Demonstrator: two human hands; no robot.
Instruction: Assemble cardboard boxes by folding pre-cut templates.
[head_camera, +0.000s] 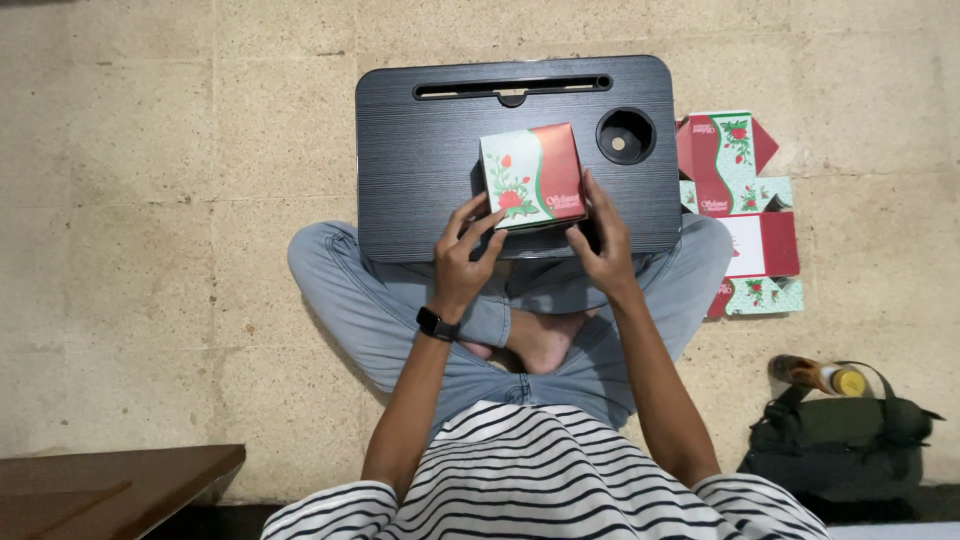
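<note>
Currently a black lap desk (420, 160) is resting over crossed legs on the stone floor (150, 200). Flat unfolded cartons (745, 215) are lying just right of it, a dark bag (840, 445) nearer. A folded red-and-green box (532, 175) is sitting on the desk; left hand (462, 262) and right hand (605, 245) are both clamping its near edge.

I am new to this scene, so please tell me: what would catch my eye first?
First, the red and green flowered box, held by both hands, left hand and right hand, over the black lap desk. Next, flat unfolded boxes on the floor right of the desk.
</note>
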